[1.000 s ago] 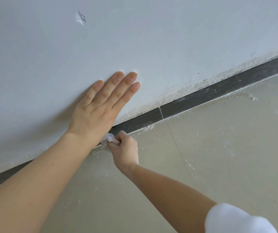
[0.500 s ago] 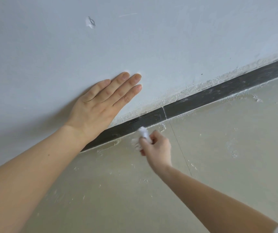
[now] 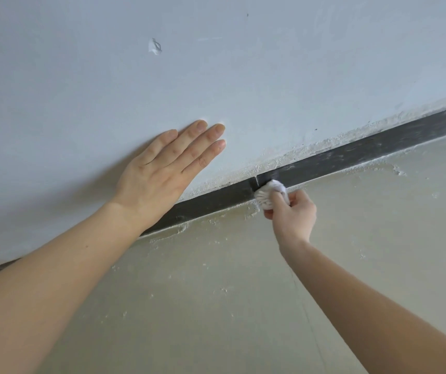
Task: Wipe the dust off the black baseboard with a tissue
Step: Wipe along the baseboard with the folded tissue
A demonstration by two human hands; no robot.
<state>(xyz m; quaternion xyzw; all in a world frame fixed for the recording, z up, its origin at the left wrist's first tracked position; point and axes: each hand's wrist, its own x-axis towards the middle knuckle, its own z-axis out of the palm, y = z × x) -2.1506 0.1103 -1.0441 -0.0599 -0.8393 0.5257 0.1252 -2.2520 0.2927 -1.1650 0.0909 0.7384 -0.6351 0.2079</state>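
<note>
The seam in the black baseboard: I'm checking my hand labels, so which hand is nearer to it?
Right. The right hand holds the tissue at the seam; the left hand lies flat on the wall, up-left of it.

place: unfinished indoor room | evidence: white plaster wall (image 3: pixel 270 76), black baseboard (image 3: pixel 351 155), dusty beige floor (image 3: pixel 243 306)

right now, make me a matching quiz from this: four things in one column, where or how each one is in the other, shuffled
1. left hand
2. right hand
3. tissue
4. black baseboard

A. runs between white wall and floor
B. grips the tissue
C. lies flat on the white wall
D. bunched against the black baseboard

Pairs: 1-C, 2-B, 3-D, 4-A
</note>
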